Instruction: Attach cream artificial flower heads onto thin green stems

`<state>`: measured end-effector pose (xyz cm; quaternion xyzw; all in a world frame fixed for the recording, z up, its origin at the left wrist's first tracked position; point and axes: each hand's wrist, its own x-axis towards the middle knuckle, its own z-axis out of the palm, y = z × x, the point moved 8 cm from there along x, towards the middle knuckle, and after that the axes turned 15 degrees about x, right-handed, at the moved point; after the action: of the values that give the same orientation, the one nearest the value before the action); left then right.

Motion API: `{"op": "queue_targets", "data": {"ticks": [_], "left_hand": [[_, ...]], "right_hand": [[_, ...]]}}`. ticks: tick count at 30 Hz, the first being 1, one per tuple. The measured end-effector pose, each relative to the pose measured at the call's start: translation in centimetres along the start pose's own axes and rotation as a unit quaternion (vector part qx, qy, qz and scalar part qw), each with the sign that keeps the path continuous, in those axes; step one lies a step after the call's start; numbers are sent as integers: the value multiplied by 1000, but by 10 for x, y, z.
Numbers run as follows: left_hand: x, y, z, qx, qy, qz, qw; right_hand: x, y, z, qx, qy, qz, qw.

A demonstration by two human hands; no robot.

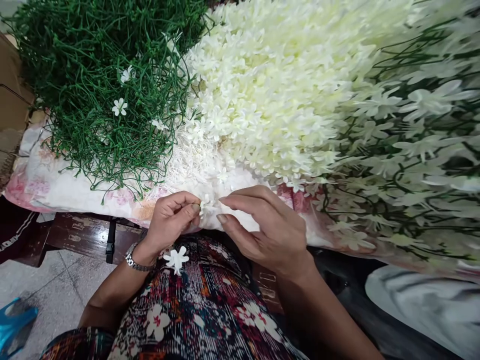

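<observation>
Flowered cloth under green stems, white blossoms. At its front edge, pinching a small flower in left hand, arching right hand alongside, thumb and forefinger parted. Pale marks, far left: unreadable.

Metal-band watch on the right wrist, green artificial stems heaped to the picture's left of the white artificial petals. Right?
Wrong wrist: the head view shows the metal-band watch on the wrist of the left hand. The green artificial stems are indeed heaped to the picture's left of the white artificial petals.
</observation>
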<state>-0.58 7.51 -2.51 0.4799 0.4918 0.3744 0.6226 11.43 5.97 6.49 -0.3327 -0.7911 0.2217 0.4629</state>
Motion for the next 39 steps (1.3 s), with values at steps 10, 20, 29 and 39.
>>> {"op": "queue_targets", "data": {"ticks": [10,20,29,39], "left_hand": [[0,3,6,8,-30,-8,999],[0,10,6,115,-32,53,991],[-4,15,7,224,-2,108,969],[-13,32,10,364,61,232,900]], "right_hand": [[1,-1,20,-57,-94,-55,992],[0,2,23,-72,-151,-64,984],[0,1,22,-94,-152,-71,981],[-4,12,25,-41,-127,-37,990]]}}
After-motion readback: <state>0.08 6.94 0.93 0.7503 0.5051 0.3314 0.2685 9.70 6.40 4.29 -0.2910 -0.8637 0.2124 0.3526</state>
